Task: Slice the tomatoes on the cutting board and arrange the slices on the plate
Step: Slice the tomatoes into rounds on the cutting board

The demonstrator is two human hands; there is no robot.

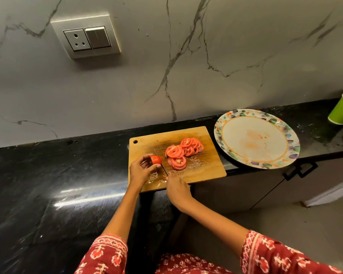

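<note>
A wooden cutting board [204, 171] lies on the black counter. My left hand [142, 170] grips the leftover end of a red tomato [156, 160] at the board's left side. My right hand [177, 189] holds a knife [161, 162] whose thin blade stands against the tomato's right face. Several cut tomato slices [183, 152] lie overlapped in a pile in the board's middle, with juice and seeds around them. To the right of the board sits a round plate [289, 144] with a coloured floral rim; it holds only faint reddish smears.
A green paper cup [342, 110] stands at the far right of the black counter [48, 184]. A wall socket and switch [86, 37] sit on the marble backsplash. The board and plate overhang the counter's front edge above cabinet doors [265, 186].
</note>
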